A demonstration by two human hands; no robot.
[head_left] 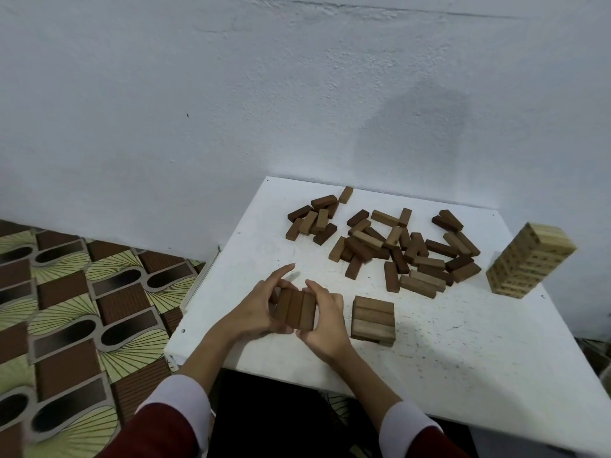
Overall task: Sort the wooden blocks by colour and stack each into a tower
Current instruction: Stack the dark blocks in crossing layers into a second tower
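Three brown blocks [295, 309] lie side by side as one row near the table's left front. My left hand [256, 309] grips the row from its left side, and my right hand [325, 320] grips it from the right. To the right of my hands sits a low stack of mid-brown blocks [373, 317]. A loose pile of dark and mid-brown blocks [393, 249] is spread over the middle of the white table [463, 352], with a smaller heap [314, 218] at the back left. A tall tower of pale blocks [525, 261] stands at the right edge.
The table is pushed against a white wall [231, 110]. Its left edge borders a patterned brown and yellow floor [66, 309]. Bare tabletop lies in front of the low stack and to the right of my hands.
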